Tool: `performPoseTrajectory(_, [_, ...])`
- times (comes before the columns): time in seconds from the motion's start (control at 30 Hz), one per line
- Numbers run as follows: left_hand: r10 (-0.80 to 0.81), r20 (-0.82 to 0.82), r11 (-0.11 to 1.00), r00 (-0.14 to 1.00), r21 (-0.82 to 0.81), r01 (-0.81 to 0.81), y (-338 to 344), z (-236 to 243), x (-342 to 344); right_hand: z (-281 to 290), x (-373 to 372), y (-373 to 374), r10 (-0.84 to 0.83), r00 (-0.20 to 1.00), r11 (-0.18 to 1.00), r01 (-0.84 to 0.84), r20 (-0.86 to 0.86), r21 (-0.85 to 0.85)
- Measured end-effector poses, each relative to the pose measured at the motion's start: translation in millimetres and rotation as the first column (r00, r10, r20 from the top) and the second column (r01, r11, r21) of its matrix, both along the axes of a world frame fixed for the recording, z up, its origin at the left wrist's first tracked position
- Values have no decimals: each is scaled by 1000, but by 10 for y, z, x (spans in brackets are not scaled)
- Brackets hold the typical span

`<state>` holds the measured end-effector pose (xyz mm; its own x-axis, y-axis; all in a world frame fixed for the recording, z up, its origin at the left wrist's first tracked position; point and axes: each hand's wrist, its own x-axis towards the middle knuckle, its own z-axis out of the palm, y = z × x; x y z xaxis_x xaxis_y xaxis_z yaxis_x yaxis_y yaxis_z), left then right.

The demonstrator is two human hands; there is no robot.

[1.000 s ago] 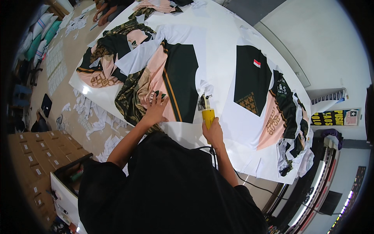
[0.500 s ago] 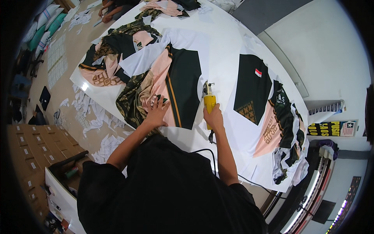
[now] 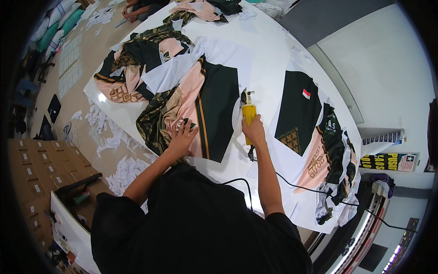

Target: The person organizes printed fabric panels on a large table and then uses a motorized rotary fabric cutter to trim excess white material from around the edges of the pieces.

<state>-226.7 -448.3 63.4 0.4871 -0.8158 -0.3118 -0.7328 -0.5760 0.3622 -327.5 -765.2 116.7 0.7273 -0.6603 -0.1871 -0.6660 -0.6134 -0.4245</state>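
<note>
My right hand (image 3: 255, 130) is closed round the yellow body of an electric fabric cutter (image 3: 249, 113). The cutter's metal head points to the far side, just right of the straight edge of a dark green fabric panel (image 3: 222, 107). White fabric margin lies under and around it. My left hand (image 3: 182, 140) rests with fingers spread on the pink part (image 3: 190, 98) of the same printed cloth, near its striped band. A crumpled camouflage-patterned section (image 3: 153, 121) lies beside that hand.
A separate dark green piece (image 3: 296, 109) with a small red-and-white patch lies to the right, above bunched printed cloth (image 3: 315, 160). More printed cloth (image 3: 137, 59) is heaped at far left. A black cord (image 3: 301, 186) crosses the white table (image 3: 255, 182). White scraps (image 3: 123, 173) litter the floor.
The cutter in my right hand has moved away from me along the dark panel's edge. Its cord now stretches farther right. My left hand stays on the cloth; the view has shifted slightly.
</note>
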Motion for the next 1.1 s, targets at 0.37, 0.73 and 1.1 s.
performPoseTrajectory(0.37, [4, 10, 999, 1000, -33, -4, 28, -2, -16, 27, 349, -233, 20, 1000, 999, -20, -5, 45])
performPoseTrajectory(0.73, [10, -19, 1000, 1000, -4, -10, 4, 96, -7, -20, 896, -550, 58, 998, 998, -58, 20, 13])
performPoseTrajectory(1.1, [-170, 82, 984, 982, -31, 173, 57, 64, -77, -96, 1700, -962, 57, 998, 998, -57, 34, 3])
